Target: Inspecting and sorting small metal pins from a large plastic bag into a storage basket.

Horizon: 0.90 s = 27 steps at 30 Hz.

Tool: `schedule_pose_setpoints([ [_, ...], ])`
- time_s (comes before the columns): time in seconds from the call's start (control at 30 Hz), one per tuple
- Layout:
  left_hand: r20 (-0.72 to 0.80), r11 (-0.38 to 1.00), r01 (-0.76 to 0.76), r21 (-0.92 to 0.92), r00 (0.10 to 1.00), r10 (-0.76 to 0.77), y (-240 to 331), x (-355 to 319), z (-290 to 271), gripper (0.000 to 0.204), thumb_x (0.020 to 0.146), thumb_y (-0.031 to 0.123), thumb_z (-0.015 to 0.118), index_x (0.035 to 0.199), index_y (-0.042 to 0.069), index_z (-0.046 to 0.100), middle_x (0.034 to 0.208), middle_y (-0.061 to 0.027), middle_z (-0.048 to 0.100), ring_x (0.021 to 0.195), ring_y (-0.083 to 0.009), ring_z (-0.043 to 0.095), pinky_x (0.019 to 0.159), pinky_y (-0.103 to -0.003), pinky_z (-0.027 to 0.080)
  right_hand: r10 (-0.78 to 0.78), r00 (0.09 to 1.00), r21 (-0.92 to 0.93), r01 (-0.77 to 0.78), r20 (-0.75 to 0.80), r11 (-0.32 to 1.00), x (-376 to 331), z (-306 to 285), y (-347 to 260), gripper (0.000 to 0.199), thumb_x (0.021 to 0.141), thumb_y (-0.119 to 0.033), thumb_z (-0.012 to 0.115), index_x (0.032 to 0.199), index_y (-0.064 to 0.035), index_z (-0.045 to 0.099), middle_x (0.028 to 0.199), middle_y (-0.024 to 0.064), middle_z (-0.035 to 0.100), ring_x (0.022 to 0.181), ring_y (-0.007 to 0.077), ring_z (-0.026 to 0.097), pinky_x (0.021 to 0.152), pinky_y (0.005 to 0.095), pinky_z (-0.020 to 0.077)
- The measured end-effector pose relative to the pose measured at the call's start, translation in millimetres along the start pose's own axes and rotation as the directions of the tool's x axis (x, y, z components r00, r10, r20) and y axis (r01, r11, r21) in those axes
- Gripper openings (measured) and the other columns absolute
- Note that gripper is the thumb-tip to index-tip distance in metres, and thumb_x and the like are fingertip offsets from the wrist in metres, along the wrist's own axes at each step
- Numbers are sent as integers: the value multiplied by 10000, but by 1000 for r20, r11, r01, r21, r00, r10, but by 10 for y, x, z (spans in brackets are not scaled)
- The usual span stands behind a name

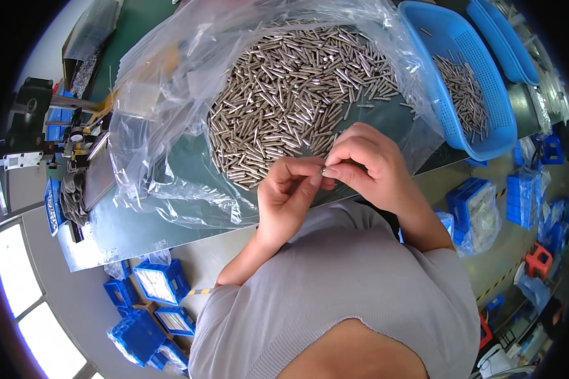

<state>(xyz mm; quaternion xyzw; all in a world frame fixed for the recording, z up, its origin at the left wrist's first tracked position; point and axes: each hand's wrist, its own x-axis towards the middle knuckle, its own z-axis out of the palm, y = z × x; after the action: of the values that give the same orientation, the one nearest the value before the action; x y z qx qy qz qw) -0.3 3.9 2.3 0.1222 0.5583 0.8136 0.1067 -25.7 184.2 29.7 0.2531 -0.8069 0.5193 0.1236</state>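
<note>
My left hand [289, 197] and my right hand [372, 165] meet at the near edge of the table, fingertips together. Between them, a small metal pin [324, 169] shows only at its end, pinched by the fingers of both hands; the rest of it is hidden. Just beyond my hands a large heap of short metal pins [291, 95] lies on a clear plastic bag [171, 126] spread over the green tabletop. A few loose pins lie at the heap's right side, close to my right hand.
A blue perforated basket [417, 38] holding more pins stands to the right, with another blue basket [506, 44] beyond it. A dark metal device [31, 114] is at the table's left end. Blue crates [161, 281] stand on the floor on both sides; a red stool [538, 260] is far right.
</note>
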Motion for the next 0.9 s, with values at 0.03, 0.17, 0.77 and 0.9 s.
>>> schedule_pose_setpoints([
  [0.03,15,1000,-11,-3,1000,11,-4,1,-6,93,918,-67,507,1007,-39,507,1073,-186,613,872,-195,644,797,-307,546,0,1000,0,0,1,1000,-3,3,22,142,721,-66,734,769,-67,601,740,42,592,696,223,564,599,326,454],
  [0.17,-11,1000,14,1,1000,-14,41,-5,9,101,917,-71,507,1012,-38,507,1039,-179,626,860,-197,649,790,-304,546,20,1000,160,-22,17,987,-33,52,78,134,748,-6,722,836,-42,628,791,50,596,728,181,582,622,281,462],
  [0.77,-42,999,13,-30,999,-14,50,31,53,111,908,-67,520,1011,-27,527,1011,-192,633,831,-182,644,777,-316,556,-131,613,-336,-233,-779,913,-177,-869,-107,87,821,20,663,896,13,619,849,55,604,696,110,531,618,228,433],
  [0.9,-38,998,12,-60,999,-15,30,24,32,107,912,-80,505,999,-25,537,1048,-156,618,867,-156,632,803,-292,543,-147,639,-487,-398,-755,777,-111,-788,-167,144,811,-15,693,948,-23,650,853,39,612,686,103,535,608,237,449],
])
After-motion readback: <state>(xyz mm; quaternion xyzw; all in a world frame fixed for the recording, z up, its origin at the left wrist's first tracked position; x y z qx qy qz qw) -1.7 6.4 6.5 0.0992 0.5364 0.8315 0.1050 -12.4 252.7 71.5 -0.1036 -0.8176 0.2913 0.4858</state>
